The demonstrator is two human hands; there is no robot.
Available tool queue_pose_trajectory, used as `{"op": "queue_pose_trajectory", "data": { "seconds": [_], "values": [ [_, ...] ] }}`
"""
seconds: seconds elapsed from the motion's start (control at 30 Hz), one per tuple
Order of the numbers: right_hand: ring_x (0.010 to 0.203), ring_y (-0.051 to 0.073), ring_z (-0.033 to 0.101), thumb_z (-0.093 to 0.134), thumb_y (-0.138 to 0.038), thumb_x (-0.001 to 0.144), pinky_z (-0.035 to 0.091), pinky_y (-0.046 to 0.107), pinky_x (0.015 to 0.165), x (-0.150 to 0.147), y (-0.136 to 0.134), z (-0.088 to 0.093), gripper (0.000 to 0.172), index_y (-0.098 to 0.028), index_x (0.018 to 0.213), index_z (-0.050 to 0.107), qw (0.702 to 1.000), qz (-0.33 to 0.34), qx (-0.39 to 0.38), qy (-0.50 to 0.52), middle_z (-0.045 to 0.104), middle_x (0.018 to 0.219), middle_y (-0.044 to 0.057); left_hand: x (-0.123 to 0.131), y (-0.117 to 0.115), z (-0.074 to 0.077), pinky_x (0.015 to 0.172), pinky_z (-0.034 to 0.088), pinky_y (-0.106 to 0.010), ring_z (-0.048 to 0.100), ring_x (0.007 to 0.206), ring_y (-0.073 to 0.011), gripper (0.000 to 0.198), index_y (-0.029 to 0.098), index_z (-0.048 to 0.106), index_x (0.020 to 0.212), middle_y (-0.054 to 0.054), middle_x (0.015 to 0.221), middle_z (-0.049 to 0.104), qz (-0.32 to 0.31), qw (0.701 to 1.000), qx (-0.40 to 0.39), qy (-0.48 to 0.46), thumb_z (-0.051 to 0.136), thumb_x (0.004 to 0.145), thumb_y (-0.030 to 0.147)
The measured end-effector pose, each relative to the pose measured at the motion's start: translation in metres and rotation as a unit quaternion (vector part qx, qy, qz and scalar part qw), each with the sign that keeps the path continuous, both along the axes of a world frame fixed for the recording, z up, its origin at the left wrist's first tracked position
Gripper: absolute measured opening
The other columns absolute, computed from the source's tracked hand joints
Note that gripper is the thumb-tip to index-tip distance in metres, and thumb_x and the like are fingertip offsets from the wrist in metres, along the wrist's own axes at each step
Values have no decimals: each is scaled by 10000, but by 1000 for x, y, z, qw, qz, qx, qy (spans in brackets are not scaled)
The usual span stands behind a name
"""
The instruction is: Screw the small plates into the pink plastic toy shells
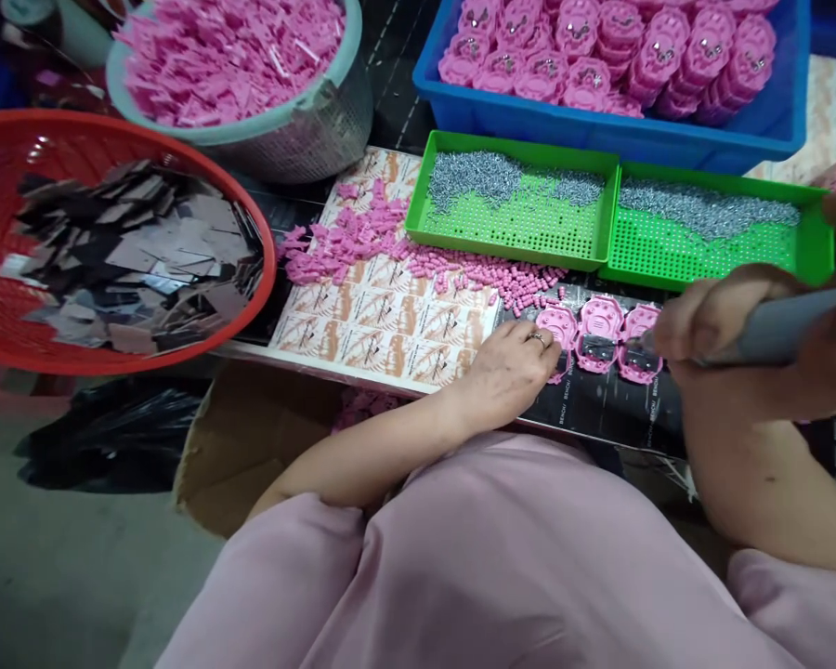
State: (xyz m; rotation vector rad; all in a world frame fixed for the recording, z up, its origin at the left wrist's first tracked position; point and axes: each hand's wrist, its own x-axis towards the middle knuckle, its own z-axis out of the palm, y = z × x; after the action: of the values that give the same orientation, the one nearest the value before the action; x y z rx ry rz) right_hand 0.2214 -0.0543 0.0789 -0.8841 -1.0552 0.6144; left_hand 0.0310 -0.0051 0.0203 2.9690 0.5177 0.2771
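Evidently, the pink casings (pixel 601 321) are light, stiff plastic, probably a little slippery, and the dark panels (pixel 597 351) in their 6 o'clock halves look the part to spare from pressure; the rims at 9 and 3 o'clock seem the best hold. They sit in a side-by-side row on the black board (pixel 592 404), at 3 o'clock in the view, with the green trays (pixel 508 246) of small metal pieces towards 12. Each casing's long axis runs from 12 to 6, while the row stretches from 9 to 3.

The left hand (pixel 508 372) rests over the leftmost casing, fingers bent and together; whether they pinch it I cannot tell. The right hand (pixel 742 288) has its fingers wrapped round a grey tool (pixel 773 327), probably rigid and heavier than a casing. Its long axis lies roughly 3 to 9, narrow end towards 9, near the rightmost casing; blur hides any contact.
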Motion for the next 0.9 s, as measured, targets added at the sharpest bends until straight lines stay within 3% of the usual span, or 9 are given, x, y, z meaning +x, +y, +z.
{"op": "queue_pose_trajectory", "data": {
  "seconds": [0.1,0.4,0.63,0.9],
  "values": [
    [338,128,475,557,-352,866,452,279,309,-25,-6,-1,266,-228,1094,614,996,50,76,-3,565,512,-53,0,0,0,809,424,-347,550,941,-230,178,124,635,1023,-72,947,641,3,1000,-8,6,518,938,227],
    [291,115,421,621,-351,816,396,258,263,-43,-6,4,269,-272,1069,665,995,89,43,-5,508,469,-69,2,-1,1,819,428,-347,551,957,-227,169,111,614,1020,-93,961,632,-1,999,-27,23,488,947,197],
    [313,130,429,613,-369,796,424,289,295,-39,-8,0,248,-319,1037,651,999,-19,36,-29,506,477,-78,1,1,5,815,445,-335,548,963,-230,169,100,615,1040,-105,984,631,-12,998,-37,39,496,926,140],
    [273,116,382,610,-368,807,356,261,250,-39,1,-4,236,-308,1029,664,997,-7,75,-35,466,444,-78,1,-1,2,809,457,-339,552,954,-228,184,88,611,1050,-112,958,627,-4,999,-32,22,503,945,194]
  ]
}}
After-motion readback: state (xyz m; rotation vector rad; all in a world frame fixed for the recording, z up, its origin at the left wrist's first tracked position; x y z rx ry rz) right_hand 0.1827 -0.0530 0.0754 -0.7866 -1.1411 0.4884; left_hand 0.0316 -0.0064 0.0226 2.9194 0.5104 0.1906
